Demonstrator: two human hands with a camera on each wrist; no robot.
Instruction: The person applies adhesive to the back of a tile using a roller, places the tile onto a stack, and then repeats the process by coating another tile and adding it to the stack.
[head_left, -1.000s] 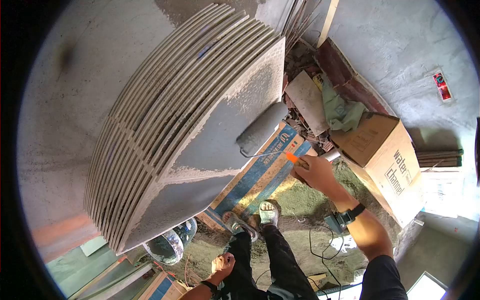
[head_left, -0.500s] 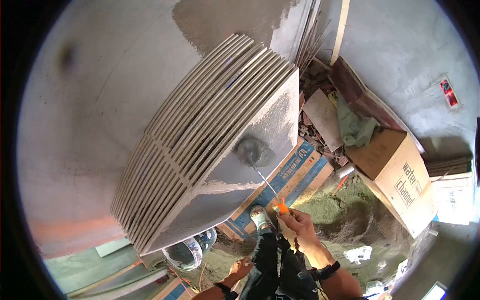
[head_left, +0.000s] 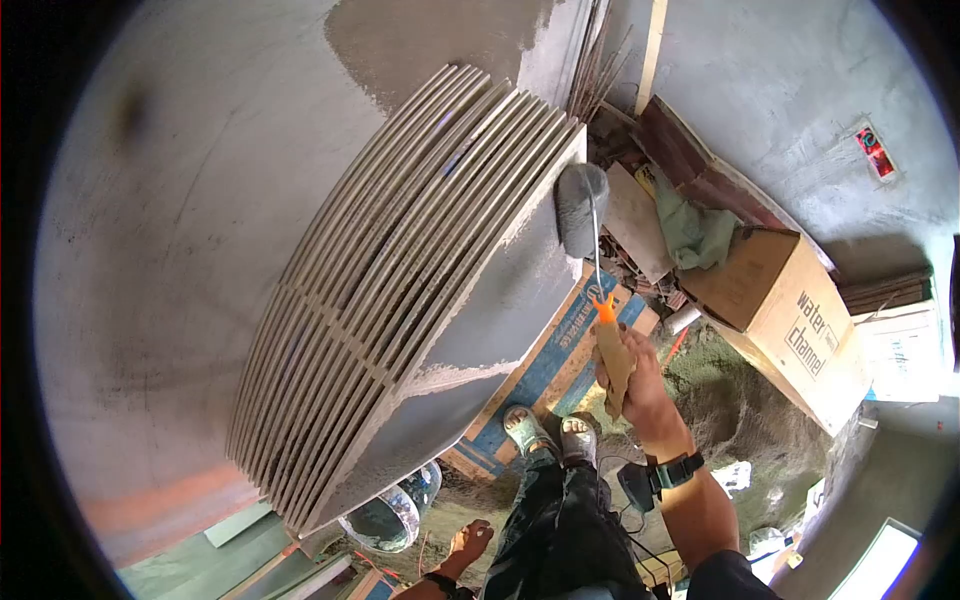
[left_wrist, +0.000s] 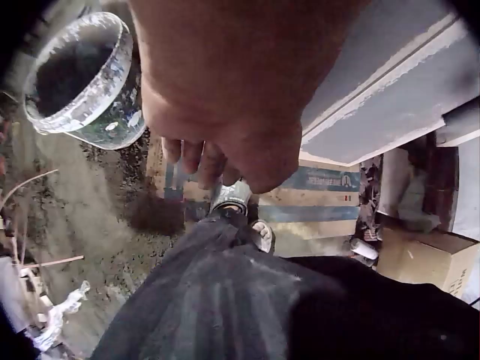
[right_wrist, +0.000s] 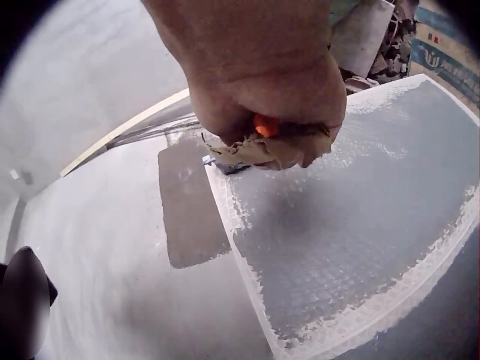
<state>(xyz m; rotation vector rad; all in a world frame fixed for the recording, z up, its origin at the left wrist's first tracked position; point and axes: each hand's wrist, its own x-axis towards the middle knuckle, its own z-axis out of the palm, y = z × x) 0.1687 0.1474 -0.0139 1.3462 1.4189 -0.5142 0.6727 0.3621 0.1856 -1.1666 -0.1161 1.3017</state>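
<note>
A stack of large tiles [head_left: 400,290] leans on edge against the grey wall. The front tile's face [right_wrist: 360,217] is coated wet grey. A paint roller [head_left: 581,208] lies against that tile's upper right corner. My right hand [head_left: 628,368] grips the roller's mortar-caked handle just below its orange end [head_left: 604,305]; in the right wrist view the fist [right_wrist: 270,127] is closed round the handle. My left hand [head_left: 468,541] hangs beside my leg, its fingers [left_wrist: 202,157] loosely curled and holding nothing.
A bucket [head_left: 386,518] stands at the foot of the tiles, also visible as the bucket [left_wrist: 82,82] from the left wrist. A flattened blue carton [head_left: 560,350] lies under my sandalled feet [head_left: 545,432]. A "water channel" cardboard box [head_left: 790,320] and rubble sit to the right.
The roller has travelled from the middle of the front tile up to its upper right corner, and my right hand rose with it. My left hand stays by my leg.
</note>
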